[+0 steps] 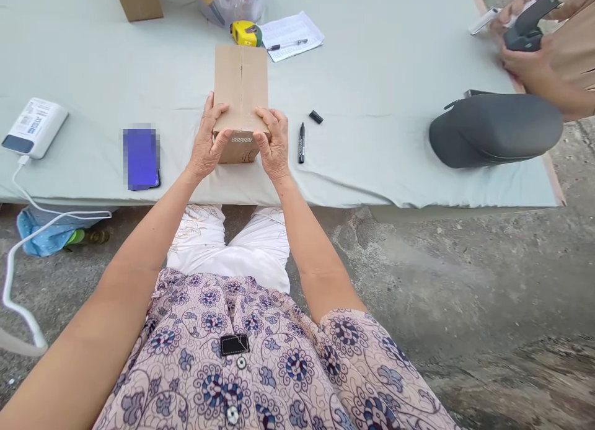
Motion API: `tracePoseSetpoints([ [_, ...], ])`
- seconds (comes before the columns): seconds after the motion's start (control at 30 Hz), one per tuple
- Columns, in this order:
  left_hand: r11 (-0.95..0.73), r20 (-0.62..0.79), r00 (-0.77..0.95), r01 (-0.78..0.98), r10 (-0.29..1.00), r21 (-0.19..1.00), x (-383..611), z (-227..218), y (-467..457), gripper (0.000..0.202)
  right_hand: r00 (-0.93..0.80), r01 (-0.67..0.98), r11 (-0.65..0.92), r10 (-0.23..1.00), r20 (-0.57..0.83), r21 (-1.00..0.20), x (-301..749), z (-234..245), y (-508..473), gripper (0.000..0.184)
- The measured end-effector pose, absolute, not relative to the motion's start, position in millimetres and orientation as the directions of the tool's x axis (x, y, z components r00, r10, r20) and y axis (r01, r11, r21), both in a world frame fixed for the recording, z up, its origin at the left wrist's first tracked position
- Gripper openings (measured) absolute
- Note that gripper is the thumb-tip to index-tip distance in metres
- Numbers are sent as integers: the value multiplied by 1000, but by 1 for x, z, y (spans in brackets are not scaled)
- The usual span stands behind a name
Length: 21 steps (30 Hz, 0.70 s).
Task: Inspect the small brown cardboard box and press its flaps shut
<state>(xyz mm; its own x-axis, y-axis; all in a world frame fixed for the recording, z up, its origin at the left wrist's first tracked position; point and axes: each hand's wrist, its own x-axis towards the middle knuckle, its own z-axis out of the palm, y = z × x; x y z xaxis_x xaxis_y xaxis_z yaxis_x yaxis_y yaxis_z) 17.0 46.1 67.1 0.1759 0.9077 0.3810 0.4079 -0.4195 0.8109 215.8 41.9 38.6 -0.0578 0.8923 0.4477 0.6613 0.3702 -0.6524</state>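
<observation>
A small brown cardboard box (241,77) lies on the grey-green cloth-covered table (381,151), its closed flaps facing up with a seam down the middle. My left hand (208,142) grips its near left corner, fingers curled over the top edge. My right hand (273,142) grips the near right corner the same way. A label shows on the box's near face between my hands. A black marker (302,142) lies just right of my right hand, its cap (315,116) a little farther back.
A yellow tape measure (246,33), a paper sheet with a pen (290,36), a clear container (235,2) and another cardboard box (138,0) sit at the back. A power bank (33,126) and a phone (141,158) lie left. At right, a dark grey cushion-like object (495,128) and another person's hands (530,39) holding a black device.
</observation>
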Motion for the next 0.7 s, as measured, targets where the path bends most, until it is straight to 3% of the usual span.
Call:
tracePoseSetpoints([
  [0.17, -378, 336, 178, 343, 925, 860, 9, 46, 44, 80, -71, 580, 321, 935, 346, -749, 222, 21, 32, 65],
  [0.27, -330, 250, 231, 437, 940, 836, 0, 26, 36, 76, -65, 655, 201, 975, 210, -729, 224, 3, 27, 45],
  [0.4, -266, 240, 127, 608, 963, 748, -4, 2, 29, 54, -5, 733, 121, 985, 173, -670, 222, -11, 29, 25],
  [0.7, -268, 299, 87, 718, 950, 643, -3, -5, 33, 14, 14, 730, 132, 978, 207, -671, 218, -6, 27, 26],
])
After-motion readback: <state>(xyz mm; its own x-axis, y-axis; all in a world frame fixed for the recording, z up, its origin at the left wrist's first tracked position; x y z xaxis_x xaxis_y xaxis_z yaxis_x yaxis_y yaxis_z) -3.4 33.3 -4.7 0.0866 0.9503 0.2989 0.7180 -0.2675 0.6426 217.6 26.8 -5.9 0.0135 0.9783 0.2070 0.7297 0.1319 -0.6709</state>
